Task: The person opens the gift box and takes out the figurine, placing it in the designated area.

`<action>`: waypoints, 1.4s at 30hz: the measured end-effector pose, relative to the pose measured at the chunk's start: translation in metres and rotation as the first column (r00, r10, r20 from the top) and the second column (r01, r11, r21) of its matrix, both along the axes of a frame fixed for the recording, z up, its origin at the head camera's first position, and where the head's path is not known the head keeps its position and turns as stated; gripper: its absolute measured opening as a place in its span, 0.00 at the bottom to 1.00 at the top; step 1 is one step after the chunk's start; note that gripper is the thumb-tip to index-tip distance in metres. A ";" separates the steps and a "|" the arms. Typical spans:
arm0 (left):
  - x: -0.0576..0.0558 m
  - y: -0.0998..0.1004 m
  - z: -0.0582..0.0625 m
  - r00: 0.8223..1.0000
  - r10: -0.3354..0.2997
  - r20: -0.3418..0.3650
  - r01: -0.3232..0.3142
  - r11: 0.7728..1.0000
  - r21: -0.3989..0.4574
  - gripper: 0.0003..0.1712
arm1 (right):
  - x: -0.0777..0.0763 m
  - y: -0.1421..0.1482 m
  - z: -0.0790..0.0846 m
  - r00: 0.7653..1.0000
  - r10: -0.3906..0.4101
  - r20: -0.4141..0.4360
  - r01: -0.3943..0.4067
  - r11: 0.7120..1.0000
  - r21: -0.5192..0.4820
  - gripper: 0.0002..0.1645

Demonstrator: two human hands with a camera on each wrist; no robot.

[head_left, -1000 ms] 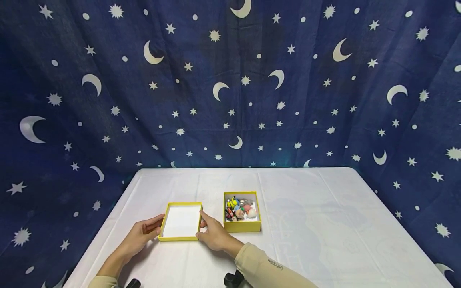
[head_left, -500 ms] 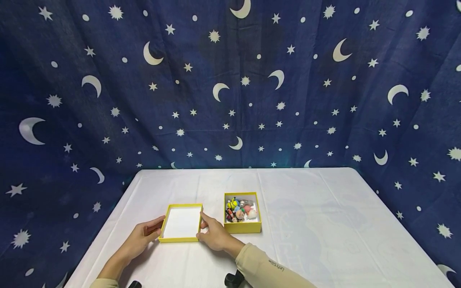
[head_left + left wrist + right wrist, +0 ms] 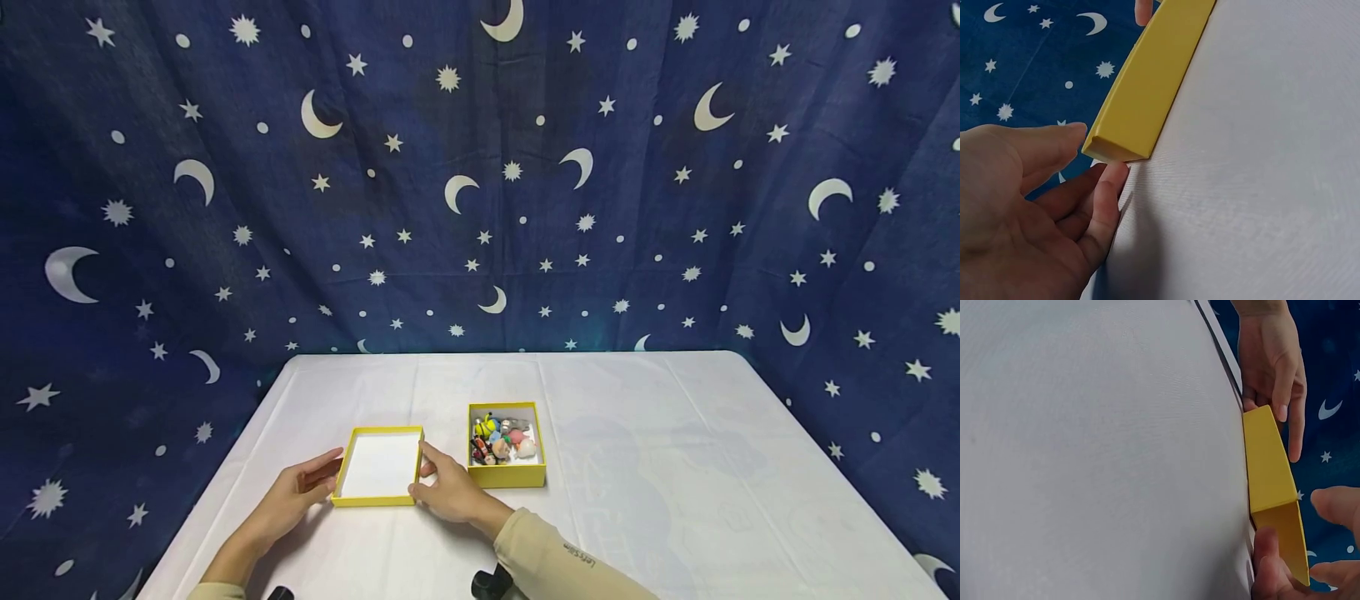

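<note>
"Fingers (image 3: 1105,203) of the left hand (image 3: 288,493): are they pinching?"

"Not that I can see. They're loosely bent, a little spread, with at least one tip touching the lid's left wall."

"And the lid (image 3: 378,463)?"

"Between the two hands, on the left part of the table (image 3: 645,467), white inside facing up. Whether it's fully down or slightly raised, I can't tell."

"Then the right hand (image 3: 452,492)?"

"Much the same. Fingers parted, bent along the right wall, thumb near the close corner. I see no firm grip there either."

"Farther right?"

"The yellow box (image 3: 507,477), uncovered, just beyond that hand and apart from the lid. Toys (image 3: 501,450) lie heaped in it, with neither hand on them."

"So which step is this?"

"Steadying the lid from both sides, I'd judge, either as it's set down or before it's lifted."

"What does the next move call for?"

"If it's a lift, an even squeeze from both sides, so it doesn't tip. If a release, both hands easing outward, the right one minding the box."
</note>
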State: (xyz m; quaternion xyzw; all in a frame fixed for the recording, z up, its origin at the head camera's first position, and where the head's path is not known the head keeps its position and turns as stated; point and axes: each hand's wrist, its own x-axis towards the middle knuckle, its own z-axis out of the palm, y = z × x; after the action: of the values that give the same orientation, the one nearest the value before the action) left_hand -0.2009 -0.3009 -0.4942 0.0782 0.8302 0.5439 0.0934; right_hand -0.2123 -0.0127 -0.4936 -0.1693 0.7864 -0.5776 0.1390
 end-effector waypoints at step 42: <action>0.004 0.014 0.038 0.978 0.066 -0.198 -0.063 0.998 0.021 0.27 | 0.010 0.030 0.045 0.994 0.070 -0.080 -0.070 0.998 0.006 0.25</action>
State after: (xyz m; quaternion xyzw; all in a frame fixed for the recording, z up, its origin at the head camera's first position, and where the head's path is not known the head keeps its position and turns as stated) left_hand -0.1966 -0.2873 -0.4564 0.1059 0.8336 0.5421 -0.0083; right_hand -0.2024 0.0169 -0.4490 -0.2195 0.7858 -0.5639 0.1275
